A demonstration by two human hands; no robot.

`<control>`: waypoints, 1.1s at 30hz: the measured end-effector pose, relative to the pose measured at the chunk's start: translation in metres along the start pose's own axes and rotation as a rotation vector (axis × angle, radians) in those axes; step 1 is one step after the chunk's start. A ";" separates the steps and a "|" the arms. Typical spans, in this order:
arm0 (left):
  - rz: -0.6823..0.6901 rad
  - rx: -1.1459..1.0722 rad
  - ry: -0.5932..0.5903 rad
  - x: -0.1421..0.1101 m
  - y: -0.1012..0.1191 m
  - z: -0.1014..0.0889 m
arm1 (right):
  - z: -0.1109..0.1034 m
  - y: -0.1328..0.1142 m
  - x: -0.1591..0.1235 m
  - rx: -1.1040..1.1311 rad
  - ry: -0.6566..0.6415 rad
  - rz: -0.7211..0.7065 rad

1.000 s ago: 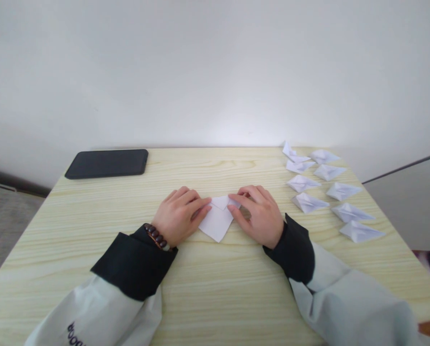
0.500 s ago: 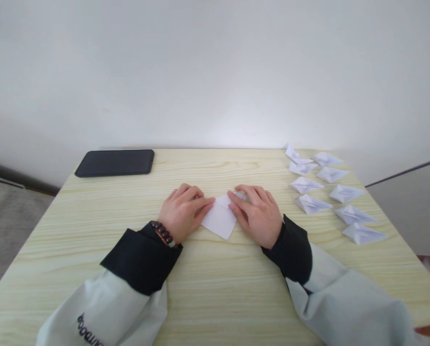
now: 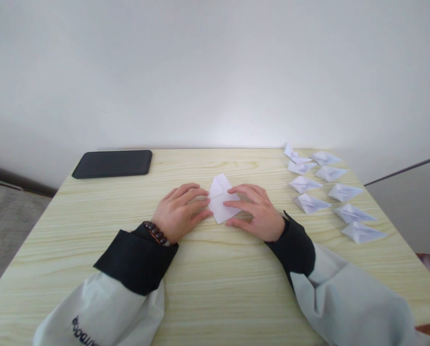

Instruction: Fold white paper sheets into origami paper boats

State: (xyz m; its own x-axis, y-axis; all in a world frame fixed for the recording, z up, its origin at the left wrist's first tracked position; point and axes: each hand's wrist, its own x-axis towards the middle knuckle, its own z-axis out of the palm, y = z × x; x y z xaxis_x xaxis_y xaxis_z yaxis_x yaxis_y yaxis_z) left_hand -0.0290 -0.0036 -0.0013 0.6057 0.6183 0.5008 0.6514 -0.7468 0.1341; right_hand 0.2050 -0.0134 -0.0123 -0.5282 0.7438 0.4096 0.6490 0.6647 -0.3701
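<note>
While a black phone [image 3: 112, 164] lies back left and folded paper pieces [image 3: 311, 203] crowd the right of the table [image 3: 222, 288], the head view shows a folded white sheet [image 3: 217, 205] mid-table, left hand [image 3: 180, 211] loosely spread at its left edge, right hand [image 3: 258, 215], also spread, partly covering its right.

The one camera looked out from the person's head, facing forward and down across the table [image 3: 222, 288], near enough that the left hand [image 3: 178, 211] and right hand [image 3: 258, 213] sat mid-frame, with sleeves [image 3: 117, 302] entering from below and the wall [image 3: 215, 72] filling the top.
</note>
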 end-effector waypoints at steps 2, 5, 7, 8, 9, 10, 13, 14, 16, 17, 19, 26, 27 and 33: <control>0.005 -0.003 0.004 -0.001 -0.001 0.002 | -0.001 -0.002 0.001 0.022 -0.050 -0.058; 0.014 -0.030 -0.026 -0.001 0.000 0.003 | 0.000 -0.003 0.002 0.021 -0.047 -0.067; 0.020 -0.038 -0.043 -0.001 0.000 0.002 | 0.001 -0.003 0.003 0.015 -0.016 -0.086; 0.021 -0.037 -0.047 -0.001 0.000 0.002 | 0.001 -0.003 0.004 0.014 0.000 -0.101; 0.021 -0.034 -0.047 0.000 0.000 0.002 | 0.001 -0.004 0.004 0.017 0.014 -0.113; 0.021 -0.030 -0.045 0.000 0.000 0.002 | 0.001 -0.004 0.005 0.022 0.022 -0.120; 0.025 -0.006 -0.027 0.000 0.001 0.003 | 0.000 -0.006 0.007 0.071 0.048 -0.076; 0.028 0.008 -0.015 0.000 0.002 0.003 | 0.000 -0.007 0.008 0.100 0.058 -0.039; 0.030 0.044 0.009 0.000 0.006 0.005 | -0.001 -0.007 0.009 0.165 0.074 0.047; 0.031 0.062 0.021 0.001 0.009 0.005 | -0.001 -0.008 0.009 0.195 0.078 0.089; 0.021 0.089 0.034 0.003 0.014 0.006 | -0.003 -0.007 0.009 0.239 0.076 0.147; -0.003 0.099 0.061 0.006 0.018 0.006 | -0.002 -0.003 0.007 0.294 0.045 0.067; 0.000 0.097 0.053 0.006 0.019 0.006 | -0.001 -0.002 0.007 0.260 0.062 0.094; 0.044 0.109 -0.011 0.002 0.032 0.003 | 0.006 0.000 0.008 0.056 0.115 0.287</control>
State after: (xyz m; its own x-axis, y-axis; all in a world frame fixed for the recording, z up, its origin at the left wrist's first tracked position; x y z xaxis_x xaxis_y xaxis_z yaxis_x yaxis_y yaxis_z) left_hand -0.0057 -0.0250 0.0012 0.6394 0.5884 0.4949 0.6695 -0.7426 0.0180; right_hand 0.1969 -0.0070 -0.0137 -0.2604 0.8908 0.3723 0.7294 0.4342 -0.5286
